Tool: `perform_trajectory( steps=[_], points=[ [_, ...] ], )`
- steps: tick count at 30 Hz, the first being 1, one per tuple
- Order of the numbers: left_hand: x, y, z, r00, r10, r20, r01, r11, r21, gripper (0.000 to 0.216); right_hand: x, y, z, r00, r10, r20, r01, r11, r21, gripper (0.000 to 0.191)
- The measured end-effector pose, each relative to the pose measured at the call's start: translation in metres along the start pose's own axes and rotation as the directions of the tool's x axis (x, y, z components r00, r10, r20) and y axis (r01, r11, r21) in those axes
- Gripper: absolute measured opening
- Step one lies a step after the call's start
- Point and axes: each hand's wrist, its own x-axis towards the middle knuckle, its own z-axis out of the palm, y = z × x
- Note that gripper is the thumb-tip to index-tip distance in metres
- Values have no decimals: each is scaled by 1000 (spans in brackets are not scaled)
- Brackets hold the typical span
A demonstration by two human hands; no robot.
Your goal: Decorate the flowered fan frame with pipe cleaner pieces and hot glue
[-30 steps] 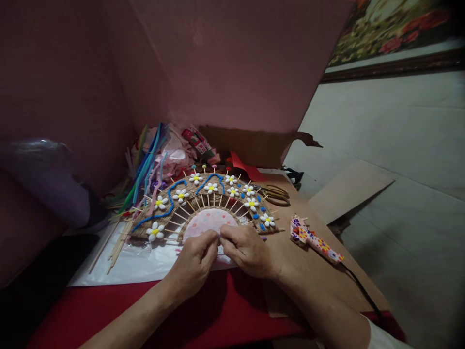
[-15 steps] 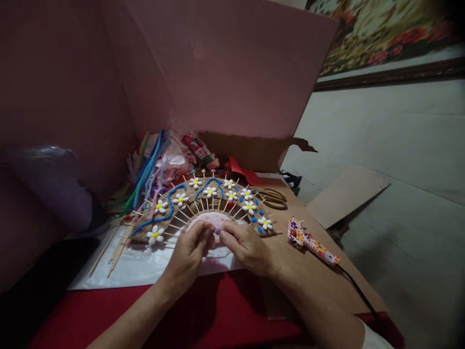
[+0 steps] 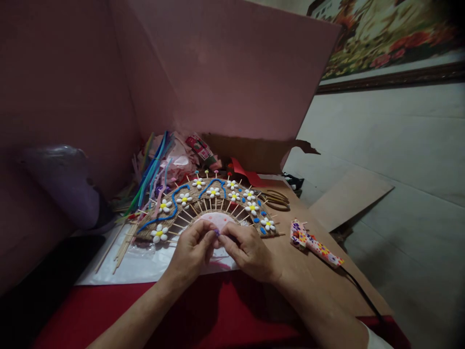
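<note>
Bare board (image 3: 319, 277) separates arch (image 3: 220, 188) from glue gun (image 3: 315, 245); near the bench's (image 3: 80, 310) edge, left hand (image 3: 194, 245) and right hand (image 3: 247, 247) narrowly grip a purple bit (image 3: 217, 232).

Exposure dim overall, colours muted. White petals (image 3: 154, 233) and white sheet (image 3: 152, 269) read brightest. Soft-edged shadows from the left hand (image 3: 191, 249) and right hand (image 3: 251, 249) fall on the red cloth (image 3: 101, 305), viewer side; position of light source cannot be fixed. Faint glare along top of plastic bag (image 3: 65, 186). Lower left and upper right corner near black. Tiled wall (image 3: 417, 145) shaded beneath leaning board (image 3: 350, 196). Wide-angle stretch toward edges. Fine detail soft; purple piece (image 3: 217, 232) at fingertips poorly resolved.
</note>
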Motion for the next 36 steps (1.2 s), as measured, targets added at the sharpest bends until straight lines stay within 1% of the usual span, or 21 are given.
perform_trajectory(
  steps=[2, 4, 6, 8, 11, 14, 21, 23, 27, 29, 32, 34, 36],
  points=[
    [-2, -1, 1, 999, 38, -16, -37, 999, 20, 16, -1, -1, 2, 999, -19, -28, 19, 1000, 11, 20],
    [-2, 0, 1, 999, 48, -15, -48, 999, 7, 16, -1, -1, 4, 996, -29, -79, 29, 1000, 1, 21],
    [-2, 1, 2, 1000, 29, 2, -29, 998, -52, 16, -2, -1, 3, 988, -60, -142, 55, 998, -34, 19],
    [-2, 4, 1, 999, 8, 38, -3, 992, -128, 17, -3, 1, 2, 976, -118, -185, 100, 990, -103, 15],
    [-2, 7, 0, 996, -4, 87, 23, 976, -219, 15, -4, 3, -1, 958, -213, -194, 161, 954, -253, 15],
    [-3, 8, -1, 998, -6, 70, 25, 964, -264, 11, -4, 5, -2, 936, -289, -201, 198, 904, -380, 16],
    [-4, 12, 1, 999, -18, 50, 31, 963, -268, 10, -4, 3, -1, 872, -419, -254, 225, 802, -553, 18],
    [-4, 13, 1, 999, -31, 29, 37, 965, -259, 11, -5, 3, -1, 867, -424, -262, 230, 807, -544, 17],
    [-3, 13, -1, 999, -39, -37, 27, 959, -280, 15, -5, 6, -3, 875, -369, -314, 231, 887, -400, 17],
    [-2, 13, -1, 998, -37, -49, 22, 959, -282, 15, -4, 8, -2, 891, -340, -301, 227, 907, -355, 16],
    [-2, 13, -2, 998, -41, -40, 28, 960, -280, 14, -4, 10, 1, 909, -318, -268, 216, 912, -350, 16],
    [0, 13, -3, 998, -47, -50, 29, 950, -310, 14, -5, 7, 1, 900, -327, -287, 211, 905, -369, 18],
    [2, 14, -5, 994, -56, -91, 19, 930, -367, 16, -4, 3, -4, 863, -375, -339, 219, 882, -417, 22]
  ],
)
